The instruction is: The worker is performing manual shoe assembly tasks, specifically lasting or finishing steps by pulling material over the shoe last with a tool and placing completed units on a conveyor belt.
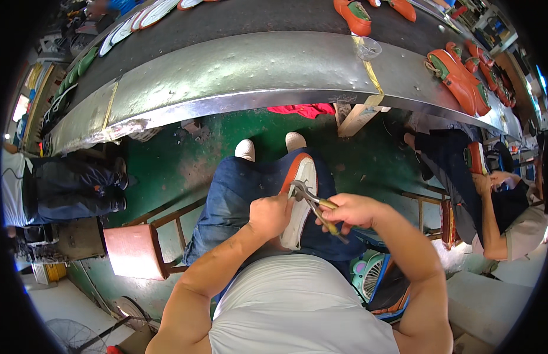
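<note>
An orange-red shoe [296,221] lies across my lap with its white sole turned up and its toe pointing away from me. My left hand [269,216] is closed at the shoe's left edge, fingers partly hidden. In my right hand [353,210] is a pair of pincers [309,197] with yellowish handles, one handle under the thumb and the other by the fingers. The pincers' metal jaws rest over the sole's middle, close to my left fingertips. Whether the jaws grip anything cannot be made out.
Ahead runs a metal-edged workbench [185,71] with a dark belt, carrying orange shoes [460,79], white soles [159,13] and a clear cup [368,48]. A stool [134,251] stands left, a small green fan [368,276] right. Another person [492,200] sits at right holding a shoe; one is at left.
</note>
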Action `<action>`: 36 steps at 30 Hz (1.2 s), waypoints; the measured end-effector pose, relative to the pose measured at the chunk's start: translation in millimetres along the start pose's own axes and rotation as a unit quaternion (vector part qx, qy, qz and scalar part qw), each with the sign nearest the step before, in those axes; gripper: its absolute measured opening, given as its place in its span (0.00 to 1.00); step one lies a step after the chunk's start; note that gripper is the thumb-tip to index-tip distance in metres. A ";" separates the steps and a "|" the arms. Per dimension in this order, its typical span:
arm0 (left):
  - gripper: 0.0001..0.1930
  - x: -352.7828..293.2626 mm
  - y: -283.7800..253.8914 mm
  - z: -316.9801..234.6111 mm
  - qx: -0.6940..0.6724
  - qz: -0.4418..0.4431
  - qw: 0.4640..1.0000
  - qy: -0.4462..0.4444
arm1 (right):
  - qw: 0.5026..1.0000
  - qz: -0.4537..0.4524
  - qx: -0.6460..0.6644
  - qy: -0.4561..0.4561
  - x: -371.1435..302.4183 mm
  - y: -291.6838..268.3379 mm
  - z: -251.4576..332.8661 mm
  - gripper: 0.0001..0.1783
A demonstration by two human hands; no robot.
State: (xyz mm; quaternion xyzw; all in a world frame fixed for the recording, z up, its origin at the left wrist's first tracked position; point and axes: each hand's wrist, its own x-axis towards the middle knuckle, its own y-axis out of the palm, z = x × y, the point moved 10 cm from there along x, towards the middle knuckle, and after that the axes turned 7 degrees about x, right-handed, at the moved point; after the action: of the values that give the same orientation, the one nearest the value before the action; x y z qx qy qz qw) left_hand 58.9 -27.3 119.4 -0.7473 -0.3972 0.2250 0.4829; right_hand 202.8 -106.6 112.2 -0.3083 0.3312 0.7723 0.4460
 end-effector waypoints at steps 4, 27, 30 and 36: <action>0.20 5.2 18.1 54.5 -0.213 -0.058 0.968 -0.120 | 0.944 -0.091 -0.317 -0.019 8.4 -13.4 29.8 0.17; 0.37 6.6 93.7 54.6 -0.608 0.171 0.713 -0.304 | 0.967 -0.117 0.194 -0.115 57.9 22.1 -67.0 0.19; 0.37 0.9 98.9 56.7 -0.616 0.168 0.704 -0.311 | 0.967 -0.129 0.181 -0.126 60.1 24.3 -67.4 0.18; 0.33 -5.7 102.5 52.9 -0.646 0.166 0.672 -0.321 | 0.938 -0.046 0.334 -0.082 75.3 41.9 -83.4 0.14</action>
State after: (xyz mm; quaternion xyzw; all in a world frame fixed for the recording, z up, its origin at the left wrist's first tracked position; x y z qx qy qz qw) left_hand 56.0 -25.6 4.0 -0.8078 -0.4434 0.2148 -0.3236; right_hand 149.5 -151.8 14.8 -0.0924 0.5176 0.6188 0.5836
